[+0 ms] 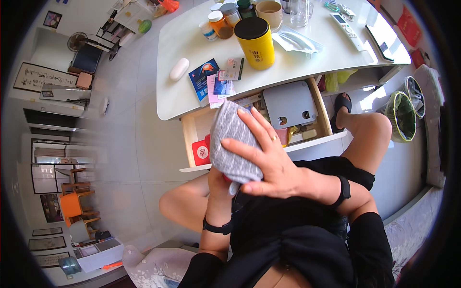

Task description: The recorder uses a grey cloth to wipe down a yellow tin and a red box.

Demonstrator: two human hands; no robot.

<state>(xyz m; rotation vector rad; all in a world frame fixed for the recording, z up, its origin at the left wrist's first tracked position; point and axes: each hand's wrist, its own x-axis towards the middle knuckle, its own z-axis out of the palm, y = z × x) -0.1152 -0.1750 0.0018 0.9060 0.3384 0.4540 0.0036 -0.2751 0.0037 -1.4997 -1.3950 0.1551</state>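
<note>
A grey cloth item [232, 147] with white streaks, possibly a pouch or a folded cloth, is held up in front of the open drawer [200, 126]. My left hand [219, 183] grips its lower end from beneath, and most of those fingers are hidden. My right hand [270, 156] lies over the cloth's right side with spread fingers on top and the thumb at its near edge. A small light loop [234, 188] hangs from the near end. A bit of red shows beside my left hand; what it belongs to is hidden.
On the white table [173, 100] stand a yellow canister [257, 50], several bottles [220, 23] and a mug [269, 13]. A face mask [297, 41], a remote control [347, 31] and leaflets [216, 81] lie there. The drawer holds a grey case [290, 102] and a red box [201, 152].
</note>
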